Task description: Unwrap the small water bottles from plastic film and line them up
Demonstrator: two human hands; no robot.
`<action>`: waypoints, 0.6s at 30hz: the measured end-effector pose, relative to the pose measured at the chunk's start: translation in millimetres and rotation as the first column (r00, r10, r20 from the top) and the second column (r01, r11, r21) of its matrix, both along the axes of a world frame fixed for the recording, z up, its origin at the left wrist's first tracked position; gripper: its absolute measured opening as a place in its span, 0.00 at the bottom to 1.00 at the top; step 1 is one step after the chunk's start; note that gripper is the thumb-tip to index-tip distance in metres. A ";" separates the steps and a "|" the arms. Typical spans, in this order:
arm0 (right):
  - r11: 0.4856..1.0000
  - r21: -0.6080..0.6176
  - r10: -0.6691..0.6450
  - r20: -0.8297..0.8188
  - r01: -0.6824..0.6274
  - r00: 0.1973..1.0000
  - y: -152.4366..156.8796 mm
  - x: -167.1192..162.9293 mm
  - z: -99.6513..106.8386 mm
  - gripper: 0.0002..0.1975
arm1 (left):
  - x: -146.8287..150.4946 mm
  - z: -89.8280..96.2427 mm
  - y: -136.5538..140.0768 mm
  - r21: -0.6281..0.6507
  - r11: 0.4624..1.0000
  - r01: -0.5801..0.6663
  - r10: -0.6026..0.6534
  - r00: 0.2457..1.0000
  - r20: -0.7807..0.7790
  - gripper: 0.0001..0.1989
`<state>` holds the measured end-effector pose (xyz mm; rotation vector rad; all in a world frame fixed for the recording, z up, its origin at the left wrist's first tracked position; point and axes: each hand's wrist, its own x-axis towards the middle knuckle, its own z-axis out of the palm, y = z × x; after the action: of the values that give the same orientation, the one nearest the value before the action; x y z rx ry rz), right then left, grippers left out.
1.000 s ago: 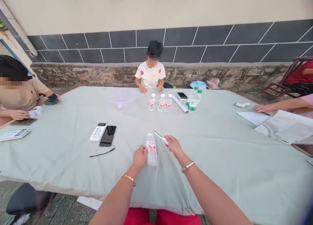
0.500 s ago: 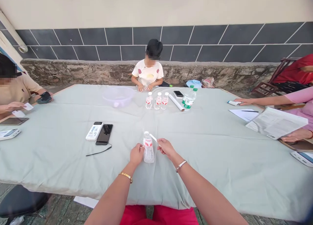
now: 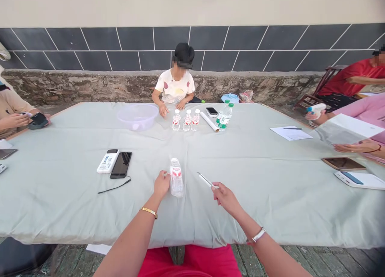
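A clear plastic bottle [image 3: 176,178] with a white cap and a red-and-white label stands on the table in front of me, tilted slightly and looking dented. My left hand [image 3: 162,184] grips its left side, with some fingertips hidden. To the right, my right hand [image 3: 224,196] is closed around a slim white-and-grey tool, like a utility knife [image 3: 205,180]. Its tip points up and left, apart from the bottle.
A white power bank [image 3: 107,161] and a black phone [image 3: 121,165] lie left. Farther back are a translucent basin [image 3: 137,118], three small bottles [image 3: 187,120], a paper roll [image 3: 209,121] and green-capped bottles [image 3: 225,117]. People sit opposite and at both sides.
My right hand has drawn the tool away from the bottle's neck, to the right and down. My left hand stays at the bottle. The person at right has lifted a white handheld device.
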<state>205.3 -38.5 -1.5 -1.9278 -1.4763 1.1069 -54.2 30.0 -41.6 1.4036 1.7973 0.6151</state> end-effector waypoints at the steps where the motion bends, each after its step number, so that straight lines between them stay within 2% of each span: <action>1: 0.997 0.060 -0.064 0.151 0.055 0.987 9.7 7.5 -4.2 0.17 | 3.5 3.2 0.1 -0.009 1.000 -0.013 0.013 1.000 -0.022 0.25; 4: 0.990 0.123 -0.125 0.493 0.073 0.861 31.6 24.0 -16.5 0.18 | 14.3 10.6 -2.7 -0.016 1.000 -0.017 0.016 0.997 -0.080 0.33; 6: 0.986 0.161 -0.125 0.604 0.032 0.787 36.2 27.2 -21.4 0.19 | 17.0 13.0 -6.8 -0.027 1.000 -0.007 0.004 0.995 -0.100 0.30; 8: 0.968 0.249 -0.155 0.642 -0.014 0.751 35.2 21.3 -22.3 0.20 | 13.5 13.8 -11.7 -0.040 0.999 -0.003 -0.002 0.993 -0.122 0.26; 10: 0.946 0.320 -0.147 0.574 -0.056 0.805 34.4 4.3 -20.1 0.20 | 5.7 14.0 -16.7 -0.043 0.999 -0.011 0.004 0.988 -0.152 0.24; 13: 0.964 0.259 -0.003 0.252 -0.065 0.968 44.2 -41.3 -15.4 0.17 | -5.4 14.4 -22.4 -0.033 0.999 -0.015 0.009 0.984 -0.178 0.25; 15: 0.979 0.194 0.049 0.077 -0.063 0.996 59.1 -78.1 -13.5 0.18 | -8.5 14.9 -24.2 -0.026 1.000 -0.006 0.002 0.984 -0.177 0.25; 18: 0.987 0.163 0.007 0.038 -0.014 0.999 85.3 -124.8 -12.7 0.24 | -7.8 15.1 -24.3 -0.014 1.000 -0.003 0.000 0.985 -0.174 0.25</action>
<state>80.4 46.7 -14.2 -1.8381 -1.5478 0.9283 -61.9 5.7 -26.5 1.4851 1.9345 0.4919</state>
